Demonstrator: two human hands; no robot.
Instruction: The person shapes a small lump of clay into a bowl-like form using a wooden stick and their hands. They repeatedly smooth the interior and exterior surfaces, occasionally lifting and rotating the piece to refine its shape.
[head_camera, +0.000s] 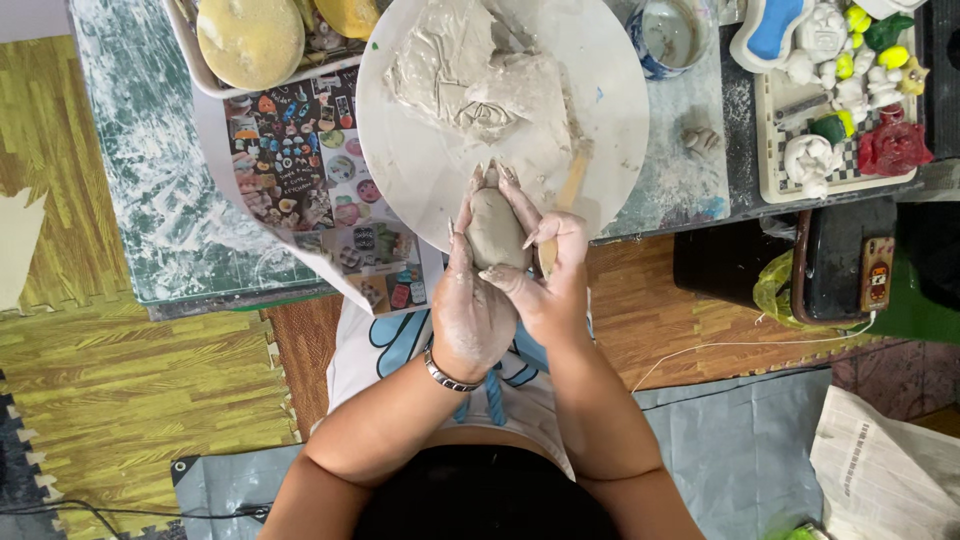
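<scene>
Two clay-smeared hands meet at the near edge of the worktop (180, 240), cupped around an oblong lump of grey clay (496, 230). The left hand (470, 305), with a metal bracelet (447, 378) at the wrist, wraps the lump from the left, its fingers (466, 205) closed along the clay's side. The right hand (550, 285) presses in from the right, fingers (520, 200) curled against the lump, and a wooden modelling tool (566, 195) is tucked in that hand too, its handle pointing away. The lump sits over the near rim of a round white board (620, 90), which carries a flattened slab of pale clay (480, 80) farther off. Left of the board lies a sheet of colourful pictures (300, 160), and beyond it a tray with yellow sponges (250, 40). Right of the board stands a small cup of cloudy water (672, 32), and at the far right a checked tray (775, 150) holds small painted clay figures (850, 90) in white, green, yellow and red.
</scene>
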